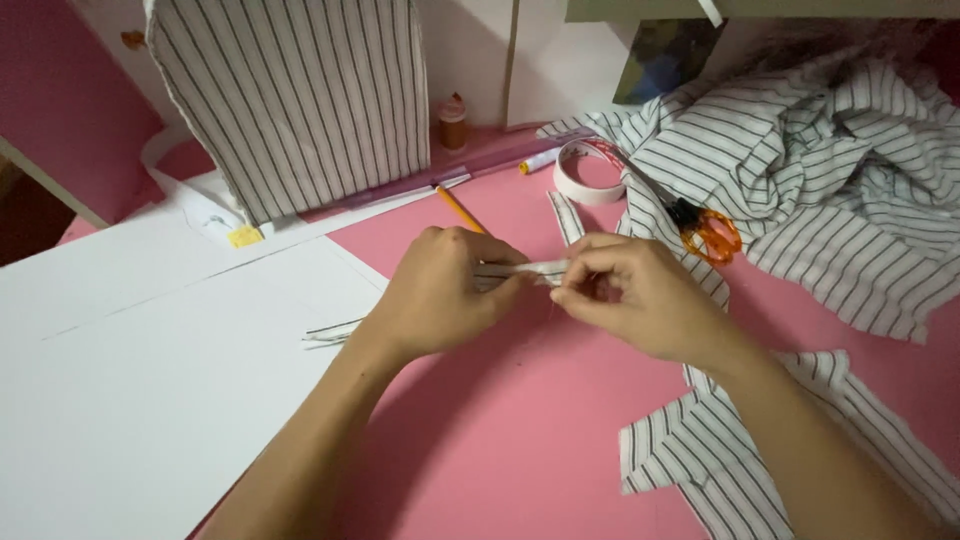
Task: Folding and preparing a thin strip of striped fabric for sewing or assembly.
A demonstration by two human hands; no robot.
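Both hands meet over the pink table (520, 440) and pinch a narrow folded strip of striped fabric (535, 270) between them. My left hand (440, 290) grips the strip's left part, and its loose end (330, 332) trails out to the left onto the white paper. My right hand (640, 295) pinches the strip's right end with thumb and fingertips. A yellow pencil (460, 210) lies just behind my left hand.
A large white paper sheet (150, 380) covers the left. Striped fabric hangs over an upright form (300, 100) at the back. A crumpled striped shirt (810, 170) lies on the right, with orange-handled scissors (712, 235), a tape roll (588, 175) and fabric scraps (700, 450) nearby.
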